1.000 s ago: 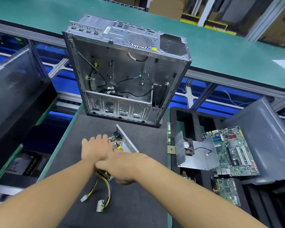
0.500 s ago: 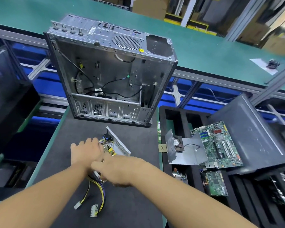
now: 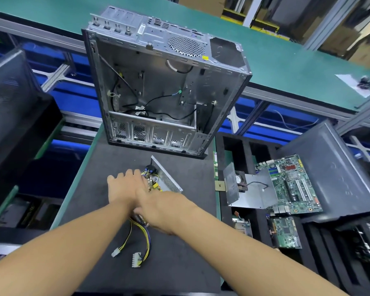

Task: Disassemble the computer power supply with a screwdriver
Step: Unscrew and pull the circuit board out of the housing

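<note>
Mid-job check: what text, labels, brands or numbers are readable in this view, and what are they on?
No text can be read in this view.
White label on the computer case: too blurred.
Yellow sticker on the case: too small.
Round fan label: blurred.
Motherboard markings: too small.
Power supply: no print legible.
</note>
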The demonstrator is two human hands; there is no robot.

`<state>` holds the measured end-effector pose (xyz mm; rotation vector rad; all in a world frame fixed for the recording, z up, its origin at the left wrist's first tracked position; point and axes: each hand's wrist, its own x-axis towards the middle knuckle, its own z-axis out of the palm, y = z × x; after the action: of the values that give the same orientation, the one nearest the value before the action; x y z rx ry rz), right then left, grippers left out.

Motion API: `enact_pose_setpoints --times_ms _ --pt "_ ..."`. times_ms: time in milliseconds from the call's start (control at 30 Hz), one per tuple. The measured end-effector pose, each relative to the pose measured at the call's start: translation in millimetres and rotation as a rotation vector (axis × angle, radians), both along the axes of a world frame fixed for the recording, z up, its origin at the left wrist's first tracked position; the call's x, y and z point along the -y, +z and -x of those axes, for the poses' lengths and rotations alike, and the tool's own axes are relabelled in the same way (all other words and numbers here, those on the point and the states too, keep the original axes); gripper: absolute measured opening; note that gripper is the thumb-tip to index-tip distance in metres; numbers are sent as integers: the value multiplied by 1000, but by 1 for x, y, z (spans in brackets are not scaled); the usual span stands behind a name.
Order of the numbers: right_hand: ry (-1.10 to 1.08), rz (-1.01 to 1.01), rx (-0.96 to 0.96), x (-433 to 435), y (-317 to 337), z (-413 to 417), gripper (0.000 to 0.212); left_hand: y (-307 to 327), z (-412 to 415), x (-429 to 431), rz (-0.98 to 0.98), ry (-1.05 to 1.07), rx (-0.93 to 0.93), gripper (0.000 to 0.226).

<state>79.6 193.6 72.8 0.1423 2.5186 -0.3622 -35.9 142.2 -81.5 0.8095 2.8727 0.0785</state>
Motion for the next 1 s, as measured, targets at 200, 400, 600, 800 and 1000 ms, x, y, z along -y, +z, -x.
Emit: enact_pose_setpoints --times_ms 200,400,600,800,1000 --pt "9 67 9 -13 -5 -3 71 2 -1 2 34 -36 -25 25" --pt "204 25 -27 -21 -7 -5 32 2 0 2 34 -26 26 21" --pt "128 20 -31 -23 -13 -9 47 4 -2 4 20 -39 -32 25" --pt "26 -49 -110 -18 -21 -5 65 6 -2 5 31 -27 0 23" --pt "139 103 -105 -31 -15 -6 65 11 -4 4 30 -31 -12 31"
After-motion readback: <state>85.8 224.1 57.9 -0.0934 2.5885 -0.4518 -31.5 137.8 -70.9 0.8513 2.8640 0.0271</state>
